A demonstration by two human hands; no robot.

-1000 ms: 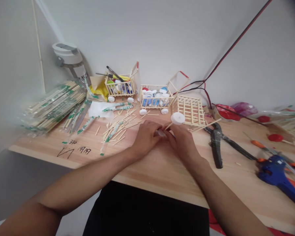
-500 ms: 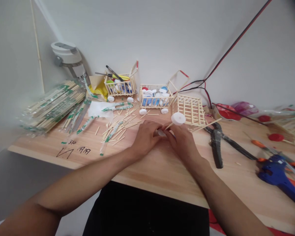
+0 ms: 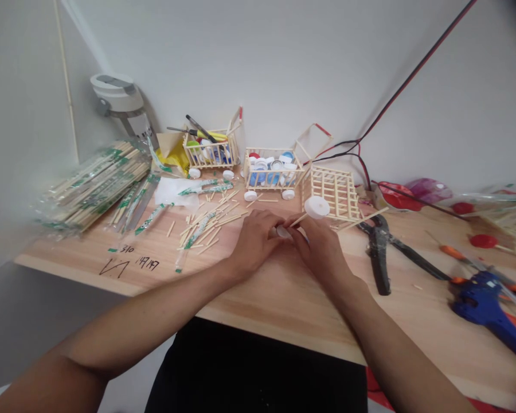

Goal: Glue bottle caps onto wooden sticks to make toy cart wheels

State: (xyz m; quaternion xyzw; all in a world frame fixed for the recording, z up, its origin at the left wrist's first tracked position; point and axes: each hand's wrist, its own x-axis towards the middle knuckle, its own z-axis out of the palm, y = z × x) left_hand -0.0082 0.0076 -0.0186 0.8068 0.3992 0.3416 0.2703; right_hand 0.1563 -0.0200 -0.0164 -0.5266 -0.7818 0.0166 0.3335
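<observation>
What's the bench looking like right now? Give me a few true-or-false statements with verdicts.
The right hand holds a stick with a white cap on its far end. True.
The left hand grips the black pliers. False: it is at a second white cap between the hands, and the black pliers lie off to the right.
The blue glue gun lies left of the hands. False: the blue glue gun lies to their right.
A stick-built cart holds bottle caps. True.

A corner of 2 pale walls (image 3: 258, 63) was seen behind the wooden worktop (image 3: 279, 304), and a red-and-black cable (image 3: 417, 70) was strung down 1 wall.
</observation>
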